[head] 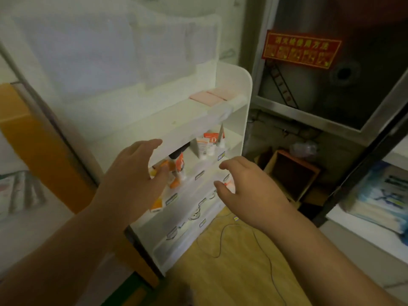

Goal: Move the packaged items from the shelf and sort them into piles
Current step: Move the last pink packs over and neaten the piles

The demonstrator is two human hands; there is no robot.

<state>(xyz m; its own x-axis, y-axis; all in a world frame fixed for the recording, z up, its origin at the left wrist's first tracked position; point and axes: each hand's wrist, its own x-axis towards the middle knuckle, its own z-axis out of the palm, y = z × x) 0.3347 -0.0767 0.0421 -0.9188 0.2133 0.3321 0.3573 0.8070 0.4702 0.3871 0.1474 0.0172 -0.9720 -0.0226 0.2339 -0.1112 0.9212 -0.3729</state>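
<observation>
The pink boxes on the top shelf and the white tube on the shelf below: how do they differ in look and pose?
The pink boxes lie flat; the white tube stands upright. The pink boxes are plain pink, while the white tube bears orange print. The pink boxes lie in the open on top; the white tube stands under that board. Neither hand touches the boxes or the tube.

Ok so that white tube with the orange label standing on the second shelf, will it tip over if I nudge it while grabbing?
Probably yes. The white tube stands upright on its narrow cap end, tall for its base, so a sideways nudge would likely topple it. It looks like soft plastic, so it should give a little under the fingers and be light. A thinner tube right beside it could fall with it.
</observation>
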